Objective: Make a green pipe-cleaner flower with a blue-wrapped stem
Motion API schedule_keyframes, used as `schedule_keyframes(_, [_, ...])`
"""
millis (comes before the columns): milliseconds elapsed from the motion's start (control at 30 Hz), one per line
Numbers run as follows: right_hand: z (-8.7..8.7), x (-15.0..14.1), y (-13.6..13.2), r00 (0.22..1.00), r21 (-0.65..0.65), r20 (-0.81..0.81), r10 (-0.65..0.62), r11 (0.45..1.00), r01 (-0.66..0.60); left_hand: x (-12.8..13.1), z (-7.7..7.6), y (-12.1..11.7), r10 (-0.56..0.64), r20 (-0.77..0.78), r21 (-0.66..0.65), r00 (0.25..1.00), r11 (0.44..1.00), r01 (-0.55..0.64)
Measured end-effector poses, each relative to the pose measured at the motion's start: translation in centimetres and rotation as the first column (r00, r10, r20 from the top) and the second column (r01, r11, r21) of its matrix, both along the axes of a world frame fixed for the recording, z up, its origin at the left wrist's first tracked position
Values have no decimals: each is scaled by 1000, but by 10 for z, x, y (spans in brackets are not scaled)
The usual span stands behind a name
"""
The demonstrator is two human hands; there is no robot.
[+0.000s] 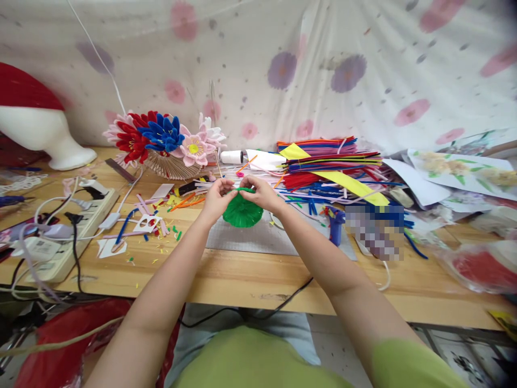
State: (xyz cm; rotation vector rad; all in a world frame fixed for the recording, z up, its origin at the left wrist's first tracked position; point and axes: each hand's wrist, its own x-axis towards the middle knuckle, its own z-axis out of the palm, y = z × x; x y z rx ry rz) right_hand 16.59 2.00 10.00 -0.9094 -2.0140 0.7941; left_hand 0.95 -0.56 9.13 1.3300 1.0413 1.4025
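A round green piece point(243, 211), fuzzy like pipe cleaner and shaped like a leaf, hangs between my hands above a grey mat point(218, 241). My left hand point(219, 198) pinches its upper left edge. At the upper right edge, the fingers of my right hand point(262, 193) are closed on the same piece. Just right of my right forearm a blue glue gun point(336, 225) stands on the mat. Bundles of coloured pipe cleaners point(331, 164) lie behind my hands.
Pipe-cleaner flowers point(161, 134) sit on a fan-shaped base at the back left. A power strip point(76, 237) with tangled cables and a white mannequin head point(36, 132) occupy the left side. Paper sheets point(420, 180) and a plastic bag point(480, 267) lie right. Scraps point(155, 218) litter the table.
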Motion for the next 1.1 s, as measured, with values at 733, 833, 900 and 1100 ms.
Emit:
schedule_keyframes(733, [8, -7, -3, 997, 5, -68, -30, 1000, 31, 11, 3, 1, -17, 154, -29, 988, 999, 21])
schedule_keyframes(833, [9, -6, -1, 996, -18, -87, -22, 1000, 21, 11, 5, 1, -28, 139, -30, 990, 999, 33])
schedule_keyframes(900, [10, -4, 1, 995, -57, -104, 2, 998, -8, 10, 7, 2, -39, 114, -24, 993, 999, 42])
schedule_keyframes(1100, [16, 11, 4, 989, -152, -133, 59, 985, -80, 9, 10, 8, 83, 133, -39, 988, 996, -79])
